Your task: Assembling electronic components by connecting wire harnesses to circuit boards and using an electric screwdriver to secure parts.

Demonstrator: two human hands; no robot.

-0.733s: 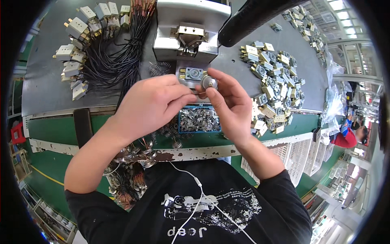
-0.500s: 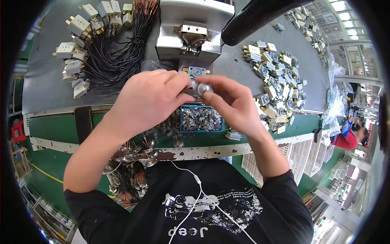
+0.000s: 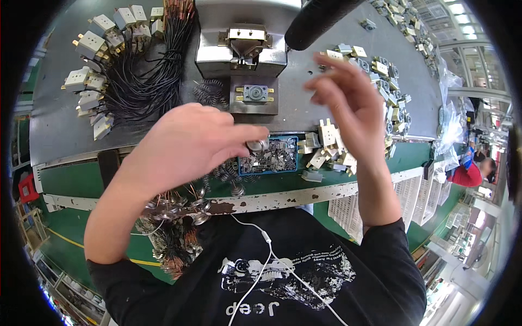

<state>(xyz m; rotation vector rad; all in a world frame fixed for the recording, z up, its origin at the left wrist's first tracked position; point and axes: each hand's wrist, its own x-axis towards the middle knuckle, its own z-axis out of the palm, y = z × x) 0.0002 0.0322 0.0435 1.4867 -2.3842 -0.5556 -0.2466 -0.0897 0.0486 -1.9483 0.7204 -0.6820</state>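
Observation:
My left hand [image 3: 190,141] is closed, with a small round silver metal piece [image 3: 258,145] pinched at its fingertips above the blue tray's left part. Fingers hide most of that piece. Lifted over the bench to the right, my right hand [image 3: 350,106] has its fingers apart and holds nothing. On a metal block [image 3: 254,108] between the hands lies a grey square component [image 3: 255,93] with brass terminals and a round centre. Below it, the blue tray [image 3: 240,167] holds many small metal clips [image 3: 280,154].
A metal press fixture [image 3: 242,38] stands behind the block, beside a thick black bar [image 3: 321,22]. Black wires [image 3: 144,81] with cream connectors lie left. Loose components [image 3: 389,87] are piled right. Coiled wires [image 3: 211,92] sit near my left hand. A person in red [image 3: 466,175] is far right.
My hands have come apart. The right hand has let go and moved right and away, while the left stays low with the round metal piece. The component on the block is now uncovered.

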